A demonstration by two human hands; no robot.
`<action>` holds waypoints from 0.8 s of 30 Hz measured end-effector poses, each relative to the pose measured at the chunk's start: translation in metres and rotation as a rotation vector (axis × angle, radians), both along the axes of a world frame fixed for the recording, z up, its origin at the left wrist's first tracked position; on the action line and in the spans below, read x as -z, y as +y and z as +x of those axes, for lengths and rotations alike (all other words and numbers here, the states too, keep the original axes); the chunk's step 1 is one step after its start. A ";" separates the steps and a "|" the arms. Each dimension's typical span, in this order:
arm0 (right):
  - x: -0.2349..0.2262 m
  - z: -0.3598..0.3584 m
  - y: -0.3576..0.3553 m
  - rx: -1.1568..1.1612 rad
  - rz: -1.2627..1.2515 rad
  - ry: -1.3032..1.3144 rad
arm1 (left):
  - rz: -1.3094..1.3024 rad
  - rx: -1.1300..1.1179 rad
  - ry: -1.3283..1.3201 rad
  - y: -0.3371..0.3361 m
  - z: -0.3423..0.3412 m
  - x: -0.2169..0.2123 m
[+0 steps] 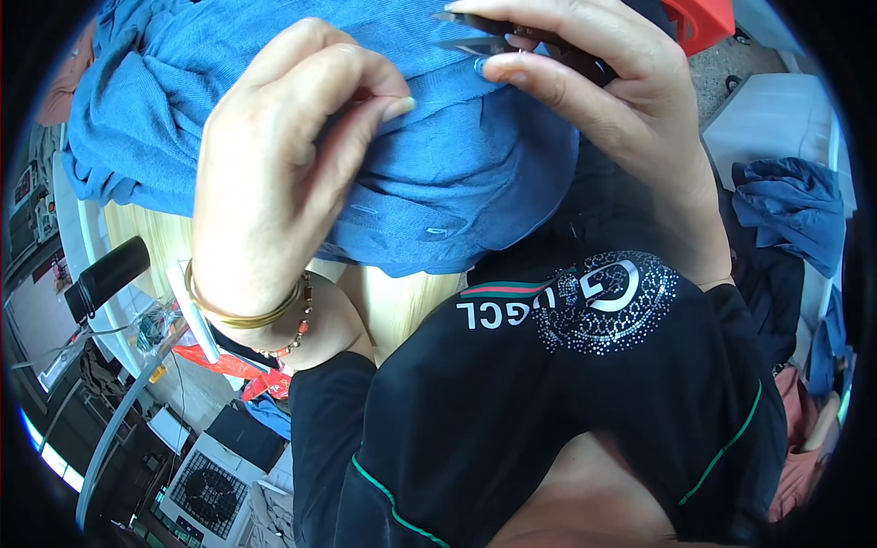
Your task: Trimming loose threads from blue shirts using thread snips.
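A blue knit garment (438, 173) lies bunched in front of me, with folds and a seam across it. Above its left part, my left hand (283, 137) is pinched, thumb against forefinger; whatever is between the tips is too small to make out. A gold bangle and a bead bracelet circle that wrist. At the upper right, my right hand (612, 82) grips black thread snips (484, 35). Their blades are apart and point left over the cloth, with the thumb along the lower side. Small loose thread ends show on the garment's near part.
Pale wooden tabletop (393, 306) shows under the garment. A black cylinder (108, 277) juts in at the left, near red plastic (219, 363). On the right, blue cloth (790, 205) hangs over a white surface (776, 119). A red container (703, 23) stands at the upper right.
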State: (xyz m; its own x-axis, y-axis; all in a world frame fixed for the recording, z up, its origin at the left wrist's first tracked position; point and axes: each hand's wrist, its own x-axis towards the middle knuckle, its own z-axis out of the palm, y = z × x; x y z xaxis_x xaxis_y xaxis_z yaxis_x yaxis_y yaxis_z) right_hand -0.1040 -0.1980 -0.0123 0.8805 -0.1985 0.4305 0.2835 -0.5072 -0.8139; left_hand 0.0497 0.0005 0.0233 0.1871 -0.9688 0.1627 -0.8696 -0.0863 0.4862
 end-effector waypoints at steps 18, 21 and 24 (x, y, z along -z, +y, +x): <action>0.000 -0.001 0.004 0.080 0.044 0.088 | 0.173 -0.159 0.009 -0.014 -0.023 0.005; 0.000 -0.002 0.002 0.095 0.074 0.130 | 0.125 -0.115 0.036 -0.012 -0.019 0.004; 0.001 -0.001 0.000 0.041 0.061 0.137 | 0.072 -0.033 0.072 -0.006 -0.011 -0.001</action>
